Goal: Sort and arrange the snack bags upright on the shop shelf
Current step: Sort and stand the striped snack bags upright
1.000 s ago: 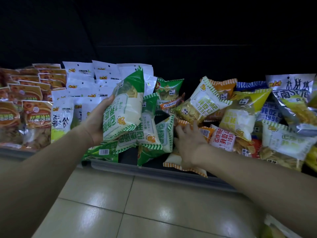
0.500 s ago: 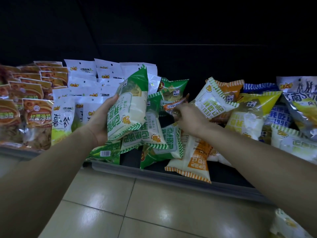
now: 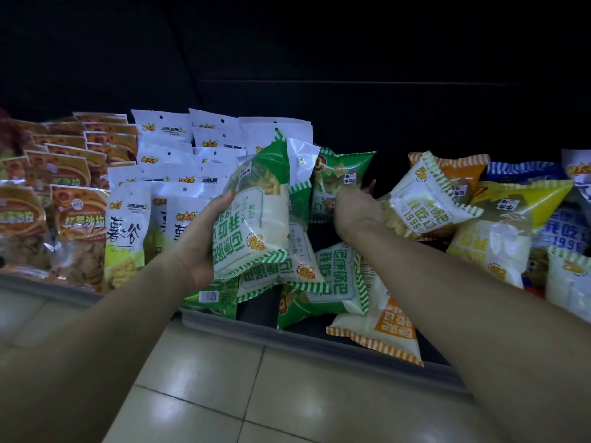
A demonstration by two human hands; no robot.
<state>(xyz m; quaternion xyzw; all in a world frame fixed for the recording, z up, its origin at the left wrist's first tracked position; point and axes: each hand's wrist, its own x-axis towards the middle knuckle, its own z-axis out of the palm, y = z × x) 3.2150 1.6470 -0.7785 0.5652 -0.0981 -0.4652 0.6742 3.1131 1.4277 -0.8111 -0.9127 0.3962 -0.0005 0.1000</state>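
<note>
My left hand (image 3: pixel 198 247) grips a green-and-white snack bag (image 3: pixel 256 215) from its left side and holds it upright at the shelf's middle. Behind and under it lean more green-and-white bags (image 3: pixel 335 279). My right hand (image 3: pixel 355 209) reaches deeper into the shelf between a green bag at the back (image 3: pixel 339 174) and a yellow-green-striped white bag (image 3: pixel 425 199); its fingers curl there, and whether they hold a bag is hidden. An orange-and-white bag (image 3: pixel 387 327) lies flat under my right forearm at the shelf's front lip.
Rows of upright white bags (image 3: pixel 166 161) and orange-brown bags (image 3: pixel 76 215) fill the shelf's left. Yellow (image 3: pixel 511 225), orange (image 3: pixel 457 171) and blue (image 3: pixel 563 231) bags lie jumbled on the right. The grey shelf edge (image 3: pixel 224 324) runs above a tiled floor (image 3: pixel 224 394).
My right hand has left the orange bag at the front and moved up and back toward the green bag at the rear. The left hand has kept its bag nearly still.
</note>
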